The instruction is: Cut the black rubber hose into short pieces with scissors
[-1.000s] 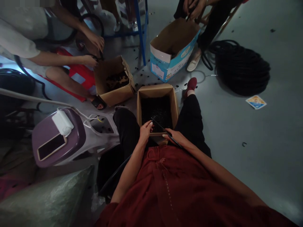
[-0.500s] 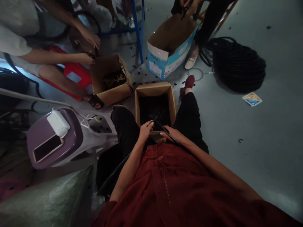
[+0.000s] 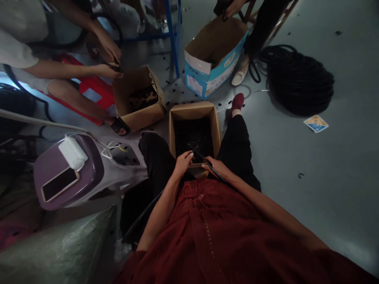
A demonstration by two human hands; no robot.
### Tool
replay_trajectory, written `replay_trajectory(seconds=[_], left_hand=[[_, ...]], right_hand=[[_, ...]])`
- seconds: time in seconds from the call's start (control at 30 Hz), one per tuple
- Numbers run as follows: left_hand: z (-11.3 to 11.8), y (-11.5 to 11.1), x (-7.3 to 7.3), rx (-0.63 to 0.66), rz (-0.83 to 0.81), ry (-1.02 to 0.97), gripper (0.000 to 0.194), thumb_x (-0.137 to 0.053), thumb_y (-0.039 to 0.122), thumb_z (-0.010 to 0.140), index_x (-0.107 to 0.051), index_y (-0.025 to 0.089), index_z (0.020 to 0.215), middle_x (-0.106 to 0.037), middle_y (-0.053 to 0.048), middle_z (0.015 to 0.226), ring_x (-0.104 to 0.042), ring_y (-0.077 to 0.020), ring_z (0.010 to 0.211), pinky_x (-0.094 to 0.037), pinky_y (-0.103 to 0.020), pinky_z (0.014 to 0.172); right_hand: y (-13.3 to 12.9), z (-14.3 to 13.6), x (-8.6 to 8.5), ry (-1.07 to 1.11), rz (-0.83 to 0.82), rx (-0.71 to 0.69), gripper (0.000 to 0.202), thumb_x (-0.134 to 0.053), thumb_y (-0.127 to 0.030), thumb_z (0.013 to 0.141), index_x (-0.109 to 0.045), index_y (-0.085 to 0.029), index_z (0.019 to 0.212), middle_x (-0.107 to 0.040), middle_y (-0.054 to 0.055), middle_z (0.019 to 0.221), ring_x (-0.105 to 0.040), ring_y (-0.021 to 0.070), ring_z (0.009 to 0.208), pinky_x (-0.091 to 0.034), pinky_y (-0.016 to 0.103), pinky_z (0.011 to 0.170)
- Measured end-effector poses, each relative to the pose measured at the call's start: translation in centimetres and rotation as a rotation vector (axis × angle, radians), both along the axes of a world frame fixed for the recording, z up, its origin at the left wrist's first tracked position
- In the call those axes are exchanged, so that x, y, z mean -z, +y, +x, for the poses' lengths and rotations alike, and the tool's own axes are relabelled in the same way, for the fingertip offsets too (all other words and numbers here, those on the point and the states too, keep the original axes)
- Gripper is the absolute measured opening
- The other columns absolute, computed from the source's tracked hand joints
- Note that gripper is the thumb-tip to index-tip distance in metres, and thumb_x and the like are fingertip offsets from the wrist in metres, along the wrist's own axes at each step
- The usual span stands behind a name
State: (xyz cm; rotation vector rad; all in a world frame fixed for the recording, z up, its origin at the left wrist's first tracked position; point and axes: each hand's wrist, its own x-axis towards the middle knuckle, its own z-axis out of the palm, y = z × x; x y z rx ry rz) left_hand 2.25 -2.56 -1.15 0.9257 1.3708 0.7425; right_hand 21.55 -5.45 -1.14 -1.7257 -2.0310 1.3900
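My left hand is closed in a pinch on the end of a thin black piece, which looks like a rubber strip. A black strip also runs beneath my left forearm by my thigh; whether it is the same one is hidden. In my right hand are dark scissors, their thin blades pointing up-left, close to my left fingertips. Both hands are above the near edge of an open cardboard box between my legs. Many small black pieces lie inside it.
A co-worker's hands work over another cardboard box at left. Another person's hand is above a blue-and-white box. A purple stool carries a phone. A black hose coil lies at right.
My hands have barely moved, and the scissor blades appear slightly closer together at my left fingertips. The co-worker's hands at left and the person's hand at top have shifted slightly.
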Motion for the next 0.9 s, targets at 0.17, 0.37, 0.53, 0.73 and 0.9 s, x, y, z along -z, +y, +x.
replay_trajectory(seconds=[0.17,0.37,0.53,0.73,0.9], left_hand=[[-0.07,0.12,-0.74,0.02,-0.073,-0.127,0.038,-0.061,0.032,0.077,-0.063,0.012,0.109,-0.062,-0.001,0.077,-0.048,-0.0048,0.057,-0.037,-0.019,0.055],[-0.04,0.12,-1.08,0.026,-0.092,-0.192,0.036,-0.062,0.038,0.076,-0.063,0.01,0.099,-0.062,-0.002,0.077,-0.048,-0.0055,0.055,-0.037,-0.021,0.055],[-0.01,0.07,-0.87,0.02,-0.056,-0.15,0.037,-0.06,0.046,0.076,-0.062,0.01,0.087,-0.06,-0.001,0.07,-0.045,-0.0054,0.052,-0.035,-0.021,0.053],[-0.09,0.1,-0.6,0.037,-0.04,-0.108,0.036,-0.059,0.046,0.077,-0.062,0.012,0.084,-0.058,0.0,0.068,-0.044,-0.0055,0.052,-0.034,-0.021,0.053],[-0.03,0.07,-0.57,0.052,-0.029,-0.084,0.034,-0.056,0.045,0.079,-0.062,0.012,0.084,-0.057,0.0,0.068,-0.044,-0.0056,0.052,-0.034,-0.021,0.053]], right_hand=[[0.0,-0.06,-0.01,0.037,0.011,0.005,0.034,-0.05,-0.037,0.088,-0.053,-0.018,0.115,-0.065,0.009,0.102,-0.061,0.0205,0.09,-0.042,0.027,0.076],[-0.03,-0.09,-0.21,0.019,0.02,-0.008,0.026,-0.05,-0.032,0.087,-0.054,-0.018,0.108,-0.064,0.008,0.095,-0.06,0.0193,0.084,-0.04,0.027,0.072],[-0.03,-0.23,-0.36,0.0,0.016,-0.015,0.024,-0.048,-0.027,0.086,-0.054,-0.018,0.107,-0.064,0.008,0.094,-0.06,0.0184,0.082,-0.039,0.025,0.07],[0.03,-0.24,-0.46,-0.035,0.003,-0.03,0.023,-0.048,-0.027,0.086,-0.053,-0.018,0.107,-0.065,0.007,0.091,-0.06,0.018,0.078,-0.038,0.024,0.068],[0.08,-0.21,-0.36,-0.063,-0.001,-0.03,0.023,-0.049,-0.028,0.086,-0.053,-0.019,0.107,-0.065,0.006,0.09,-0.061,0.0185,0.078,-0.038,0.025,0.067]])
